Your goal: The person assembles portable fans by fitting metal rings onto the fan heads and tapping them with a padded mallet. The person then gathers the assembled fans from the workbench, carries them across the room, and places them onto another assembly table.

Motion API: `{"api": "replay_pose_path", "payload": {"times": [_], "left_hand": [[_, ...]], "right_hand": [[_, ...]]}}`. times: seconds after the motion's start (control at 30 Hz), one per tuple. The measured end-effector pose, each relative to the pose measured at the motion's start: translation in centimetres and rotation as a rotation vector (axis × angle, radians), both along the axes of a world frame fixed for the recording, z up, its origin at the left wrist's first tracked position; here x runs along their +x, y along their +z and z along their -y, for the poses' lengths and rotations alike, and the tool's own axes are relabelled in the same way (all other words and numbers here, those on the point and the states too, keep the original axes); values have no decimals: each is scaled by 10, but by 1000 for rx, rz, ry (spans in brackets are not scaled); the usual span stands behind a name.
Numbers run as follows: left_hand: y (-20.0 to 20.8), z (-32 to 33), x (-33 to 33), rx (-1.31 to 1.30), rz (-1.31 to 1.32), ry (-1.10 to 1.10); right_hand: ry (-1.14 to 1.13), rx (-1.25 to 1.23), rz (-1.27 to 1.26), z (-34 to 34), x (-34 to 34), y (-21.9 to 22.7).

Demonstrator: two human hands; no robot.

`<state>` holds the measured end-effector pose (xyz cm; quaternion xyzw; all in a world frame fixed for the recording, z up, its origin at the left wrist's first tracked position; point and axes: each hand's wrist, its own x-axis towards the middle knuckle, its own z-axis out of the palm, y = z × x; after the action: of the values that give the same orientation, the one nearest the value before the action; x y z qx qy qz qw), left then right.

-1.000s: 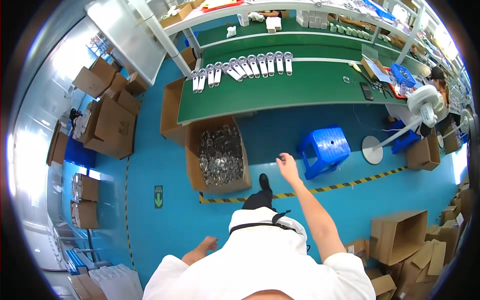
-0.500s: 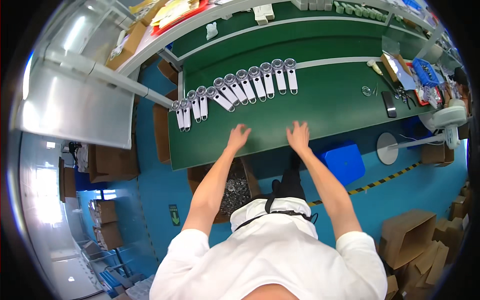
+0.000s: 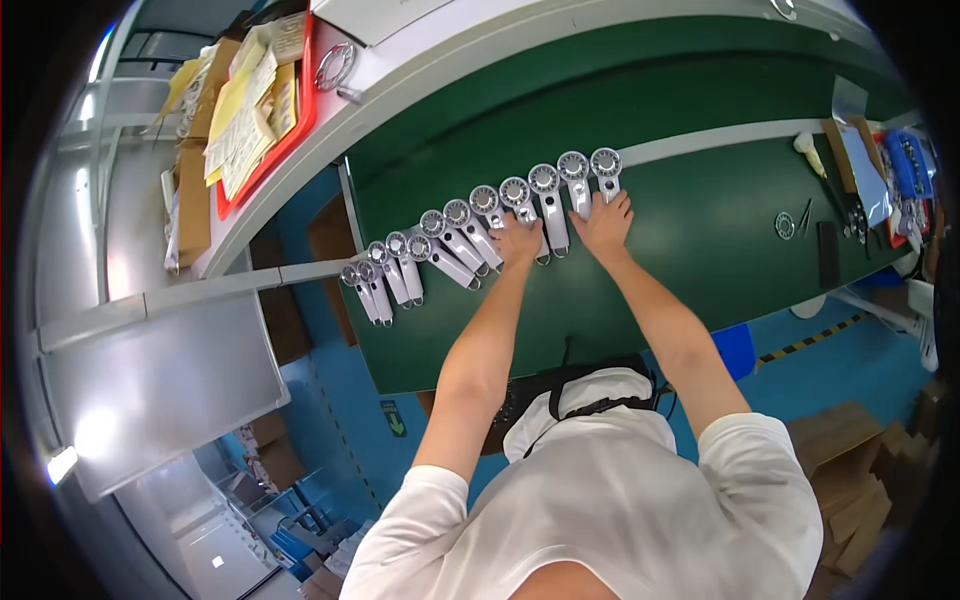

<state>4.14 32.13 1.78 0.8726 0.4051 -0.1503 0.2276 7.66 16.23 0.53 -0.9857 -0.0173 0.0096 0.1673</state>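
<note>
A slanting row of white handheld devices (image 3: 451, 262), which look like handheld fans, lies on the green table. Each has a round silver-rimmed head pointing away from me and a small loop at the handle's near end. My left hand (image 3: 517, 240) rests over handles right of the row's middle, fingers apart, hiding part of them. At the row's right end, my right hand (image 3: 605, 225) reaches onto the handle of the last fan (image 3: 606, 165). Its fingers are spread, with the thumb by the neighbouring fan (image 3: 573, 180); the last fan's lower handle is hidden beneath it.
On the table's right lie a dark flat object (image 3: 828, 255), a clear ring (image 3: 785, 225), tweezers (image 3: 805, 217) and a blue bin (image 3: 910, 165). The raised shelf (image 3: 400, 85) at upper left carries a red tray (image 3: 305, 120) with papers.
Both hands have moved forward from the table's near edge onto the fans. My view has shifted toward the left, bringing the shelf and red tray closer.
</note>
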Motion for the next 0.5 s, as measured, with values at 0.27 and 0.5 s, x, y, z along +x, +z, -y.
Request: {"api": "replay_pose_path", "payload": {"times": [0.27,0.5], "left_hand": [[-18,11,-14,336,180,-38],[5,8,-16,-442,484,274]], "right_hand": [[-20,141,-32,-4,12,6],[-243,934,-238,-2,4,11]]}}
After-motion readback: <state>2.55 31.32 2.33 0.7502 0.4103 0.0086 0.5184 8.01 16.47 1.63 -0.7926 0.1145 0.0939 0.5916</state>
